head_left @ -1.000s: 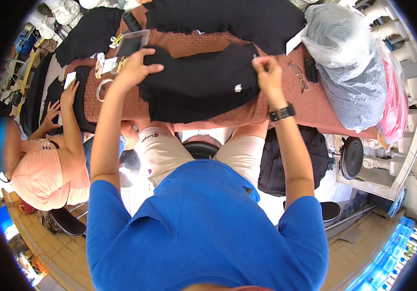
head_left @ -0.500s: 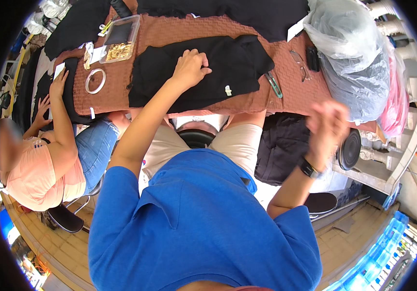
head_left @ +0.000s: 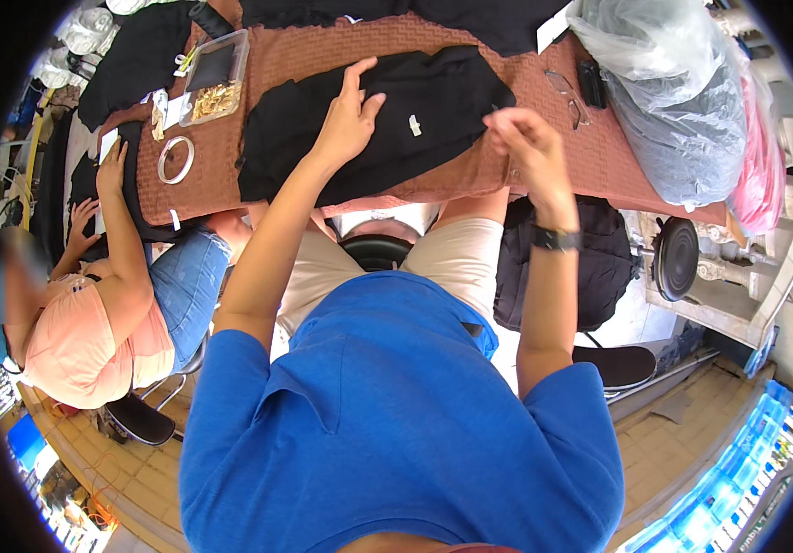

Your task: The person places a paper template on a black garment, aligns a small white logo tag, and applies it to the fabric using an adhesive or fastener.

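A black garment piece (head_left: 304, 129) lies flat on the brown textured table cover (head_left: 359, 41). A small whitish tag (head_left: 415, 125) shows on the black cloth. My left hand (head_left: 352, 120) rests on the garment, fingers apart and index finger stretched toward its far edge; nothing is in it. Over the right end of the cloth, my right hand (head_left: 533, 152) is closed in a pinch, with a small dark tip sticking out past the fingertips. This appears to be the green-handled thread snips, otherwise hidden by the hand.
A clear box (head_left: 217, 97) with gold-coloured pieces and a white ring (head_left: 176, 160) lie to the left. Eyeglasses (head_left: 569, 97), a black case (head_left: 592, 85) and a large plastic bag (head_left: 663, 111) are at right. A co-worker (head_left: 92, 323) sits at left, hands on black cloth.
My right hand has come in from the right to where the snips lay and closed there. My left hand has uncurled, its index finger now extended.
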`<state>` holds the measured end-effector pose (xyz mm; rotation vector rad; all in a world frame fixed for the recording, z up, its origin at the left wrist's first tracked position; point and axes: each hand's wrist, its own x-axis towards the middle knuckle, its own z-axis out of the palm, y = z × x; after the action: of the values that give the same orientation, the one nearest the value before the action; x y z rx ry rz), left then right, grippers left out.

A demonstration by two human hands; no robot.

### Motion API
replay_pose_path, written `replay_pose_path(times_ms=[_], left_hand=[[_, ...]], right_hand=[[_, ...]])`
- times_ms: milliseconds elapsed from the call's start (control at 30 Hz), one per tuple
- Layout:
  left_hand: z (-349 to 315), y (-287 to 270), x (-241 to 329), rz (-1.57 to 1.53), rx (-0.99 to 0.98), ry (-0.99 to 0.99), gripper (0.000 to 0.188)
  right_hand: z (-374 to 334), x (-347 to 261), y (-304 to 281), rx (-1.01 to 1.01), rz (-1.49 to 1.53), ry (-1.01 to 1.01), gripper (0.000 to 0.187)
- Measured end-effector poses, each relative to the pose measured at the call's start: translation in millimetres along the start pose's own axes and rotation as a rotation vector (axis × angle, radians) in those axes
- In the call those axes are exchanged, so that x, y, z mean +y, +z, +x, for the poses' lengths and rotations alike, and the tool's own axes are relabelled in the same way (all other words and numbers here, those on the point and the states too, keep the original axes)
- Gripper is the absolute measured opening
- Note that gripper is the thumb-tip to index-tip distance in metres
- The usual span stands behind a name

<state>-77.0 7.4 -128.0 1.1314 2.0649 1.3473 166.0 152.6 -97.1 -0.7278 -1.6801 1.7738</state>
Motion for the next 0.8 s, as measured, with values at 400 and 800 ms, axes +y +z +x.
replay_pose_path(times_ms=[400, 800], left_hand=[[4.3, -2.8, -13.1, 0.057, -0.374, 0.008, 0.033], [-10.5, -24.0, 52.0, -0.253, -0.224, 0.261, 0.046]], right_hand=[[58.9, 78.5, 43.1, 0.176, -0.362, -0.253, 0.011], [74.5, 58.8, 45.7, 0.088, 0.338, 0.044, 0.009]])
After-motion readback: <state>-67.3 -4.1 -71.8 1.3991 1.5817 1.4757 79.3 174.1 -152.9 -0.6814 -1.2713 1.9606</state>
